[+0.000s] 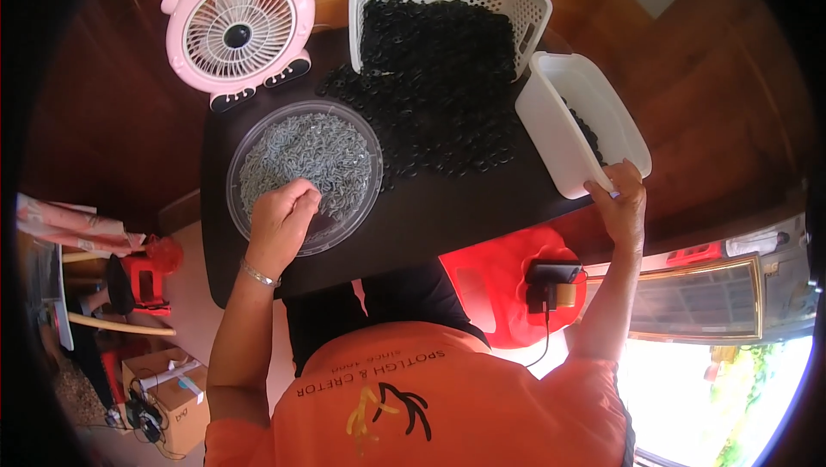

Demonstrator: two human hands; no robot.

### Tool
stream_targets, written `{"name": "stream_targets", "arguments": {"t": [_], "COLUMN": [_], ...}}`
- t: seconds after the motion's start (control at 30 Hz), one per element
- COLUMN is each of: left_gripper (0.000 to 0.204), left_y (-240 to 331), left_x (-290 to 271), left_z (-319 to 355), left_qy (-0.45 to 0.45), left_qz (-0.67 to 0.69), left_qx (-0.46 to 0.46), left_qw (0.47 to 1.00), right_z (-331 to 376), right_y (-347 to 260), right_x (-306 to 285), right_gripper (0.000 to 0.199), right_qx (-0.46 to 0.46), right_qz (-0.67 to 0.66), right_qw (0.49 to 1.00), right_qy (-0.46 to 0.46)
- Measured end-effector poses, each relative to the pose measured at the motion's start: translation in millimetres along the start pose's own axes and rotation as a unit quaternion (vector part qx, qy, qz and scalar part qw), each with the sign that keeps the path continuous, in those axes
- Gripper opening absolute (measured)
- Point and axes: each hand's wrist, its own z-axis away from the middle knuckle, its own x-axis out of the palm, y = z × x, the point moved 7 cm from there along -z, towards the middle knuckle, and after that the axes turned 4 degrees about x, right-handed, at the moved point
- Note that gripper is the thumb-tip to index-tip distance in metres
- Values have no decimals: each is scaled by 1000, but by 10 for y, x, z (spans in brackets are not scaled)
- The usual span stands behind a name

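My left hand [286,213] is closed over the near side of a round clear tub [379,176], fingers curled in; what they hold, if anything, is hidden. Small grey screw-like pieces [305,153] fill that tub. At the right, my right hand [621,196] grips the near corner of a white plastic bin [551,136], thumb outside its wall. Some small black pieces [587,133] lie inside the bin. Many black ring-like pieces [447,114] spill across the dark table from a tipped white perforated basket [533,11].
A pink animal-shaped fan [301,3] stands behind the tub on the dark table [413,224]. Below the table's right side is a red plastic stool [482,282] with a black device [551,272] and cable on it. A cardboard box [185,420] sits on the floor at left.
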Motion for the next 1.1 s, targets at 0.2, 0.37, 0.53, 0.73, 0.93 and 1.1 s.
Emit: {"name": "stream_targets", "arguments": {"t": [0.2,0.37,0.53,0.73,0.93,1.1], "left_gripper": [18,17,17,19,18,15], "left_y": [73,132,158,184,179,180], "left_x": [-27,-57,-46,-89,-220,-259], "left_z": [101,129,114,152,254,333], "left_qy": [4,11,15,18,62,49], "left_qz": [7,-5,-24,-99,-139,-216], "left_qx": [16,26,33,72,83,103], "left_qw": [1000,1000,999,992,985,970], "right_z": [-69,-95,-142,-302,-546,-547], "right_y": [-312,-748,-1332,-1423,-1333,-1469], "right_x": [-102,-19,1087,1901,2099,1914], "right_gripper": [20,17,20,17,12,13], "right_qx": [21,28,-91,-168,-165,-148], "right_qz": [113,-13,-96,5,58,6], "right_qw": [992,997,985,976,976,983], "right_qy": [53,77,-108,-135,-131,-108]}}
